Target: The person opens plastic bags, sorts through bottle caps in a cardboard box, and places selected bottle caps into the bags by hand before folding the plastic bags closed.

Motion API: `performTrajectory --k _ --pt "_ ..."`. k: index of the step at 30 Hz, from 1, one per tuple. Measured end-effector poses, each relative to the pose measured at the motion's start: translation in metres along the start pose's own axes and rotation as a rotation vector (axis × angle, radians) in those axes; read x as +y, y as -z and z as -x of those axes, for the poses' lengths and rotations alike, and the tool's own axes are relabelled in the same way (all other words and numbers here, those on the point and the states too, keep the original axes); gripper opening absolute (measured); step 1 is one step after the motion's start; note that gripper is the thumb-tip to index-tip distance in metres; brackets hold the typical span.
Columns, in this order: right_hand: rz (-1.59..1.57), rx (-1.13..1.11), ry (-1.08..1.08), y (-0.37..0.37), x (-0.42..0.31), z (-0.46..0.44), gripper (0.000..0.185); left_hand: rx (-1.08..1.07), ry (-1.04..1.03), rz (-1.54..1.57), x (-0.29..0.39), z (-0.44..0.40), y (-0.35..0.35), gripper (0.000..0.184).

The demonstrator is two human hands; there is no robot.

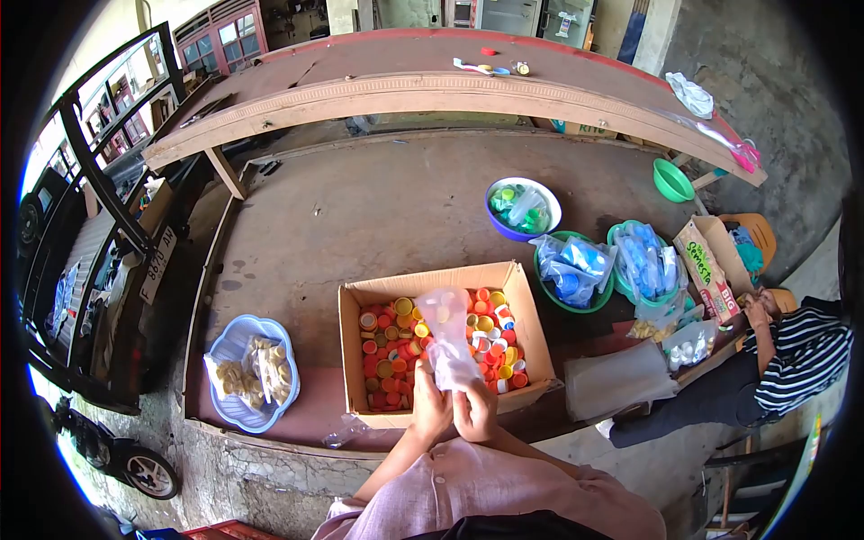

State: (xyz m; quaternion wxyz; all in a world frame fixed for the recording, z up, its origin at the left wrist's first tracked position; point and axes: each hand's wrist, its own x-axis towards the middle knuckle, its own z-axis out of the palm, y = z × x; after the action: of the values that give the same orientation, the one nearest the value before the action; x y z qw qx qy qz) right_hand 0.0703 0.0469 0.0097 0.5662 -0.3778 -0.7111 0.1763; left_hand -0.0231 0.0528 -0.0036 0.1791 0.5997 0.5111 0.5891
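Hands: the fingers of the left hand (430, 402) and the right hand (475, 410) are closed, brought close together, and a translucent thin plastic bag (445, 322) is pinched between them at its near end.
Plastic bag: it is held above the open box, its far end spread over the caps; whether anything is contained in it cannot be told.
Open box: a brown rectangular cardboard box (538, 337) is set at the near edge of the brown wide desk (360, 202) and is filled with red, orange, yellow and white round plastic caps (385, 367).
Basket on the left: bagged pale-yellow pieces (270, 371) are held in a light-blue scalloped plastic basket (236, 333).
Bowls on the right: bagged green items are held in a purple round bowl with a white inside (506, 230); bagged blue items are held in two green round plastic bowls (576, 309).
Readable carton: "Semesta" and "BIG" can be read on a printed cardboard carton (706, 268) beside the bowls.
Under the shelf: "RITE" can be read on a partly hidden box (590, 130).
Number plate: "F 8670" can be read on a pale vehicle plate (157, 264); its last letters are unclear.
Co-worker: a person in a black-and-white striped top (804, 357) is seated at the right, near stacked clear plastic sheets (619, 385).
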Motion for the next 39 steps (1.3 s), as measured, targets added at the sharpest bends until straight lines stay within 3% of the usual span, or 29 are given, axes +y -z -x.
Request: performTrajectory --k 3,6,9,10,13,15,17,19,21,23,25,27,29,30,32,33,34,39 --pt "0.098 -0.074 -0.023 0.004 0.014 0.000 0.023 0.254 -0.163 0.093 -0.002 -0.004 -0.002 0.029" --pt "0.229 -0.278 -0.008 0.005 0.013 -0.008 0.040 0.269 -0.153 0.040 0.001 -0.003 0.001 0.031" --pt "0.178 -0.340 0.023 0.005 0.017 -0.011 0.041 0.175 -0.185 -0.028 -0.002 0.001 0.003 0.035" --pt "-0.013 -0.380 -0.256 0.006 0.017 -0.008 0.049 0.131 -0.178 -0.057 0.001 0.002 0.005 0.035" --pt "-0.169 -0.093 -0.202 0.008 0.019 -0.018 0.049 0.076 -0.163 -0.089 -0.006 0.006 0.001 0.040" --pt "-0.092 -0.071 -0.194 0.010 0.014 -0.021 0.044 -0.039 0.049 -0.030 -0.003 0.010 -0.005 0.045" --pt "-0.021 -0.026 -0.052 0.005 0.015 -0.022 0.045 -0.038 0.002 -0.041 -0.005 0.009 -0.008 0.048" --pt "-0.067 -0.079 -0.052 0.004 0.029 -0.020 0.041 0.015 -0.245 -0.022 0.002 0.002 -0.004 0.047" --pt "-0.263 -0.311 -0.278 0.006 0.037 -0.014 0.039 -0.019 -0.284 -0.035 0.002 0.004 0.001 0.049" --pt "-0.186 -0.374 -0.249 0.013 0.033 -0.022 0.032 -0.106 -0.345 -0.047 0.003 0.006 0.003 0.052" --pt "-0.099 -0.408 -0.242 0.022 0.032 -0.027 0.035 -0.052 -0.479 -0.026 0.004 0.001 0.006 0.060" --pt "0.060 -0.419 -0.030 0.035 0.029 -0.038 0.041 -0.147 -0.480 -0.158 0.013 -0.012 0.020 0.082" --pt "0.121 -0.636 0.006 0.042 0.015 -0.050 0.037 -0.442 -0.469 -0.160 0.022 -0.031 0.032 0.092" --pt "0.118 -0.667 0.031 0.040 0.013 -0.047 0.034 -0.580 -0.375 -0.131 0.034 -0.041 0.037 0.083" --pt "0.116 -0.701 0.043 0.039 0.011 -0.037 0.032 -0.752 -0.388 -0.170 0.034 -0.047 0.039 0.082" --pt "0.111 -0.836 -0.048 0.039 0.013 -0.033 0.030 -0.880 -0.391 -0.224 0.033 -0.049 0.040 0.083" --pt "0.105 -0.968 -0.139 0.040 0.014 -0.030 0.028 -0.852 -0.427 -0.232 0.032 -0.049 0.040 0.078" --pt "-0.005 -0.853 -0.104 0.033 0.016 -0.025 0.022 -0.861 -0.521 -0.233 0.004 -0.046 0.042 0.073"
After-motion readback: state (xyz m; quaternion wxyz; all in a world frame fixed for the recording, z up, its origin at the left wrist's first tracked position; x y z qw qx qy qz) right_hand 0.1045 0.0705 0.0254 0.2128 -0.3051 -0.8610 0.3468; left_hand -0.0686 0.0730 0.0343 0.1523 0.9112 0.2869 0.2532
